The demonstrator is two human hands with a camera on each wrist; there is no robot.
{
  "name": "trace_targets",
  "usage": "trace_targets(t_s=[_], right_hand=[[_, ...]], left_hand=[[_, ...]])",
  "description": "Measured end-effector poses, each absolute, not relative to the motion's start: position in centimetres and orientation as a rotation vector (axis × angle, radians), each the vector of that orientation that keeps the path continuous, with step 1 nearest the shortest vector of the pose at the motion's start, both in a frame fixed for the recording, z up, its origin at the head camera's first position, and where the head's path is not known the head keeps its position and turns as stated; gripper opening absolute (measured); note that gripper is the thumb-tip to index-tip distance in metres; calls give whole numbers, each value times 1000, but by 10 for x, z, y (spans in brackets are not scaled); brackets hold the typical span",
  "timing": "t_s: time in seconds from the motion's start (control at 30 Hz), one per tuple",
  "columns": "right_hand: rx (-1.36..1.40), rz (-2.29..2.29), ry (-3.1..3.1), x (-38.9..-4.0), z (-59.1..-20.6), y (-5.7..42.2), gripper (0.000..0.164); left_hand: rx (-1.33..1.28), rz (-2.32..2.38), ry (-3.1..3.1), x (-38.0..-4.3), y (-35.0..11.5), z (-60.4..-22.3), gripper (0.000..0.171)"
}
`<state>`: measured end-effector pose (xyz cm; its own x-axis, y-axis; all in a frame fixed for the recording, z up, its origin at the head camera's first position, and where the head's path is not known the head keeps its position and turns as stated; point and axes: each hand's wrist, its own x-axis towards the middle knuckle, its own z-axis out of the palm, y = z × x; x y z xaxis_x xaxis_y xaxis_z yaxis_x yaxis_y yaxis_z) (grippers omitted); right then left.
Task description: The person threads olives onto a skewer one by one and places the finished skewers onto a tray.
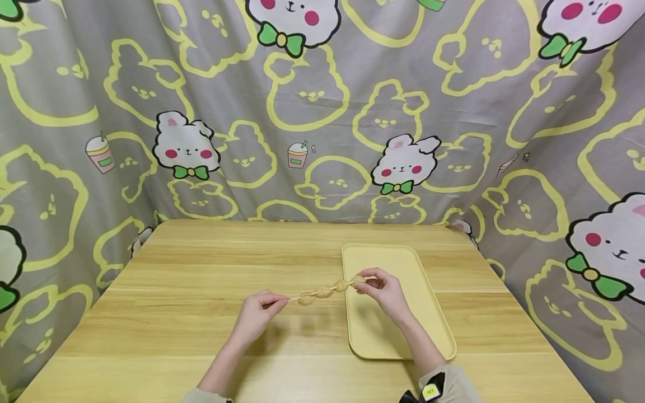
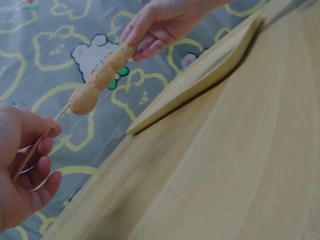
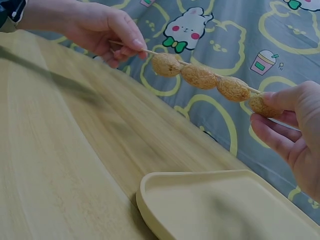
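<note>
A skewer of several rough, golden-brown balls (image 1: 325, 291) is held up above the table, tilted with its right end a little higher in the head view. My left hand (image 1: 254, 316) pinches the bare end of its thin wooden stick (image 2: 63, 111) between thumb and fingertips. At the other end, my right hand (image 1: 387, 294) grips the last ball (image 3: 262, 106) between thumb and fingers, partly covering it. The middle balls (image 3: 199, 76) hang free between both hands, with the stick showing along their side in the right wrist view.
A pale yellow rectangular tray (image 1: 388, 333) with a low rim lies on the right side of the wooden table (image 1: 211, 263), beneath my right hand and forearm. A grey curtain (image 1: 322, 134) with cartoon animals surrounds the table's back and sides.
</note>
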<state>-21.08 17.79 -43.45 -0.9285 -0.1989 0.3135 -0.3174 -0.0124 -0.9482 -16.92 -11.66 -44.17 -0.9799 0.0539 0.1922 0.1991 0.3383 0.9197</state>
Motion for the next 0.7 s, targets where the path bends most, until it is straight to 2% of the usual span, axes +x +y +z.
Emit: trace_targets(t_s=[0.3,0.53,0.7], right_hand=[[580,2077,-2171,-212,-435,184,27],[560,2091,-2182,-213,-434,184,27],[556,2078,-2192,-214,-432,185,28]], left_hand=[[-389,-1713,-2595,-167,-118,-447,18],[-404,-1616,-2665,-169,-116,-448,14],[-513,-1592,-2718,-170,-114,-448,15]])
